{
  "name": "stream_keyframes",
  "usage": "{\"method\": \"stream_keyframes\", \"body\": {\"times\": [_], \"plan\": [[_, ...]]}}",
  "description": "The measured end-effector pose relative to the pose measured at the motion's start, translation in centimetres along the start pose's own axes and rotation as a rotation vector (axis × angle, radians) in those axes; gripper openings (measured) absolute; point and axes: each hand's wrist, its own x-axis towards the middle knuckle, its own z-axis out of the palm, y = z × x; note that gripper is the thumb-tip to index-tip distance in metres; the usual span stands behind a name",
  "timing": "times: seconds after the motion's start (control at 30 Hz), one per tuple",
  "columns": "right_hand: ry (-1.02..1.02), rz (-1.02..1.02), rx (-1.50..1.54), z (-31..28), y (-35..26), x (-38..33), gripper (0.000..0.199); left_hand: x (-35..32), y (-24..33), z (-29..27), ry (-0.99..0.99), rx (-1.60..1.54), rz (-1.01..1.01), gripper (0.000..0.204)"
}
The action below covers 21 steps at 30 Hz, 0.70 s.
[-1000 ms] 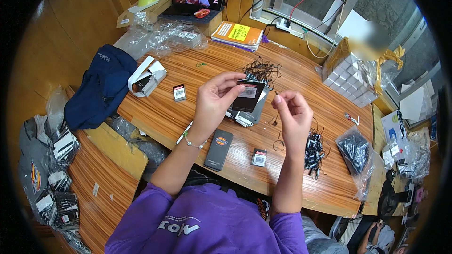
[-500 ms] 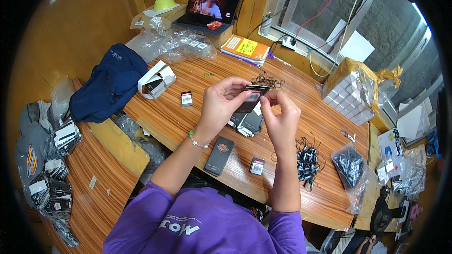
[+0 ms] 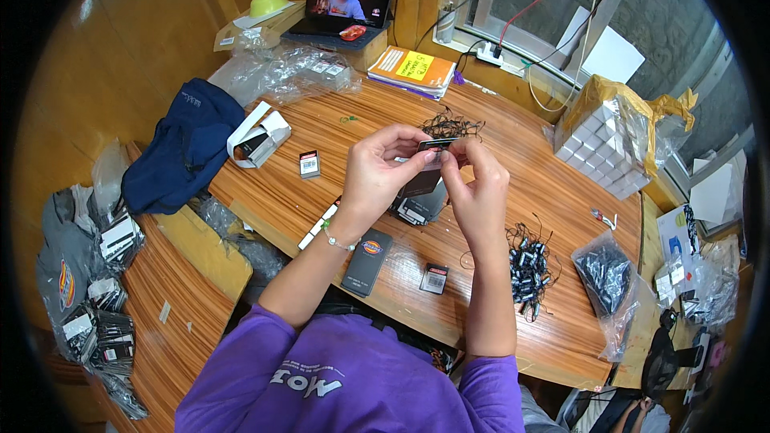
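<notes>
In front of me, above the table, my left hand (image 3: 381,172) pinches a dark tag card (image 3: 423,183) between thumb and fingers. My right hand (image 3: 479,184) grips the same card's upper right edge, its thumb and forefinger pressed together. The card is seen almost edge-on, and the fingers cover part of it. Under my hands lies a stack of dark cards (image 3: 417,210), partly hidden. A long dark grey tag (image 3: 366,263) with an oval logo rests by my left forearm, a white strip (image 3: 319,226) beyond it. Between my forearms is a small labelled card (image 3: 434,278).
Black cords lie in a far pile (image 3: 451,123) and a right-hand pile (image 3: 529,273). Beside them are a clear bag of black items (image 3: 603,281) and a wrapped block of white boxes (image 3: 605,144). Leftward are another labelled card (image 3: 310,164), a white box (image 3: 261,140) and a navy bag (image 3: 180,144).
The card has tipped more edge-on, and my right fingers have closed in along its upper edge. A white strip now shows beside my left forearm. The whole view has shifted slightly.
</notes>
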Motion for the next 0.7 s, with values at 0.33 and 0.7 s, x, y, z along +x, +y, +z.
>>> {"method": "stream_keyframes", "body": {"times": [0.33, 0.7], "plan": [[0.011, 0.090, 0.045, 0.1, -0.1, 0.0, 0.007, 0.0, -0.8, 0.5, 0.003, -0.042, 0.079, 0.016], [0.003, 0.454, 0.902, 1.5, 2.8, -0.3, 0.006, 0.4, -1.2, 1.2, 0.030, 0.392, 0.275, 0.013]]}}
